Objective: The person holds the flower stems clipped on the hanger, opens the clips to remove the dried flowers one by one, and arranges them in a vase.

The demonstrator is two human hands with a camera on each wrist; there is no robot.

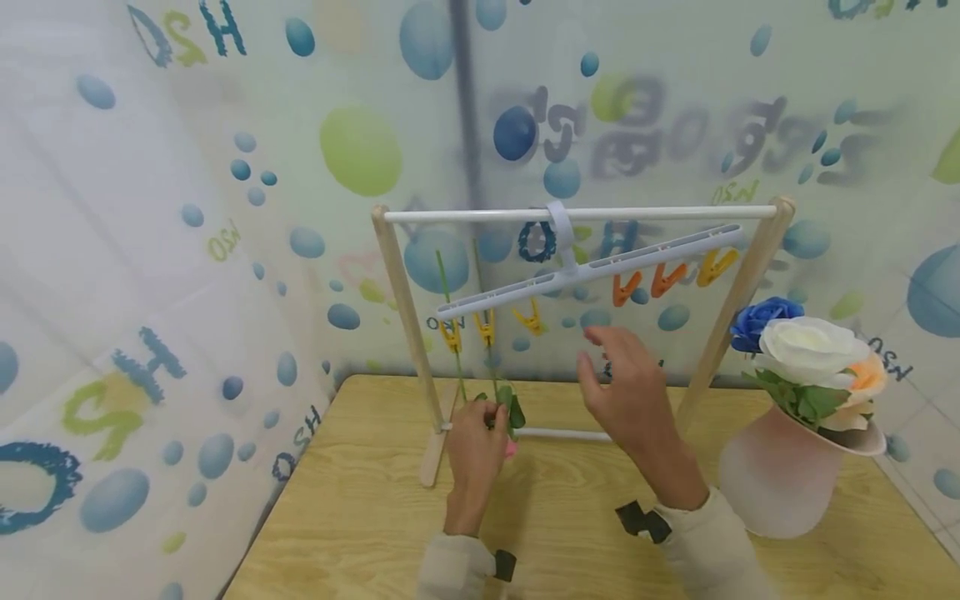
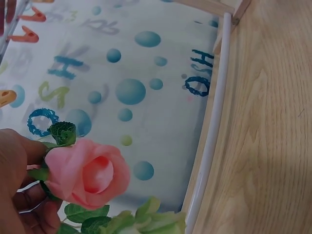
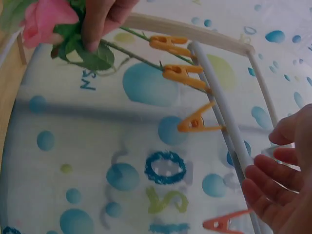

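1. Left hand pinching pink rose by its leaves, low inside the rack, near its left post.
2. Rose hung head down: long axis near upright, bloom toward the table, stem up to a yellow clip.
3. Right hand raised right of the rose, below the hanger, fingers loose and spread, grasping nothing.
4. Hanger tilted, right end higher; 6 clips counted: 3 yellow at left, 2 orange and 1 yellow at right.
5. Right of the rack: 1 vase with 3 blooms, blue, white, peach.
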